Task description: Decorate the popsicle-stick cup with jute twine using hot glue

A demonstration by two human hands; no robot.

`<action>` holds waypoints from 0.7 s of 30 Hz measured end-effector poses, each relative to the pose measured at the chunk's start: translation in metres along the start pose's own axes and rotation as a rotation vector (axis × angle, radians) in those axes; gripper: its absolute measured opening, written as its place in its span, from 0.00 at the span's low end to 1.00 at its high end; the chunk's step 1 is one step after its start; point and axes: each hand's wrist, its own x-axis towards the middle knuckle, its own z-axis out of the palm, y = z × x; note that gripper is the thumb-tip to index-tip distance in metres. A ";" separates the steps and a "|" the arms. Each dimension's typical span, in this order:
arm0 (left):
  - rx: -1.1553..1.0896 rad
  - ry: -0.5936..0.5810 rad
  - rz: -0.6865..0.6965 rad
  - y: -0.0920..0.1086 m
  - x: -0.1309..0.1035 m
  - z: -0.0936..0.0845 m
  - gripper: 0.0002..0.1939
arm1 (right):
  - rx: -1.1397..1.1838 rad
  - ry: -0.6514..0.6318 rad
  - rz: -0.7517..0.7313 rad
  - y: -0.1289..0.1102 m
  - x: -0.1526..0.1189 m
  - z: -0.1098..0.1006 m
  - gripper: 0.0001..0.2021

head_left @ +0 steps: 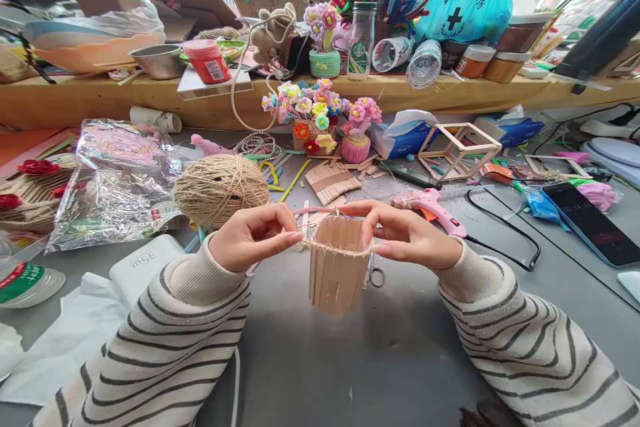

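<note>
A cup-shaped container made of upright wooden sticks (337, 277) is held above the grey table, with twine (340, 253) running round its upper rim. At the rim's left side, my left hand (255, 233) pinches the twine between thumb and fingertips. My right hand (407, 233) grips the right side of the rim, thumb outside and a finger inside. A large ball of twine (220, 190) lies behind my left hand. Scissors (377, 276) are partly hidden behind the container.
Beyond my right hand lies a pink glue gun (437, 210) with a black cable. A phone (595, 220) is at the right, a white power bank (145, 270) at the left. Behind are loose wooden sticks (333, 183), a wooden frame (460, 150) and flower pots (356, 147).
</note>
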 end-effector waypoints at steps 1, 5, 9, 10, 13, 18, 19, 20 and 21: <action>0.002 0.001 0.002 0.000 0.000 0.000 0.18 | 0.000 -0.002 -0.003 0.000 0.000 0.000 0.06; 0.019 0.005 0.002 -0.002 -0.002 0.000 0.13 | -0.004 -0.006 0.000 0.000 0.000 0.000 0.05; 0.043 0.002 -0.011 -0.005 -0.002 0.000 0.11 | -0.012 -0.009 0.007 0.001 0.000 -0.001 0.05; 0.050 0.001 -0.014 -0.006 -0.002 0.001 0.10 | -0.012 -0.010 0.004 0.001 0.000 -0.001 0.05; 0.070 -0.003 -0.020 -0.007 -0.001 0.001 0.11 | -0.003 -0.013 -0.003 0.001 0.000 -0.001 0.05; 0.110 0.003 -0.019 -0.005 0.000 0.002 0.13 | -0.006 -0.015 -0.024 -0.001 0.001 0.000 0.06; 0.117 0.005 -0.018 -0.004 0.000 0.002 0.13 | -0.007 -0.015 -0.027 -0.001 0.001 0.000 0.06; 0.123 0.005 -0.017 -0.004 0.000 0.002 0.13 | -0.009 -0.014 -0.027 -0.001 0.001 0.000 0.06; 0.126 0.005 -0.016 -0.004 0.000 0.002 0.13 | -0.011 -0.014 -0.026 -0.001 0.001 0.000 0.07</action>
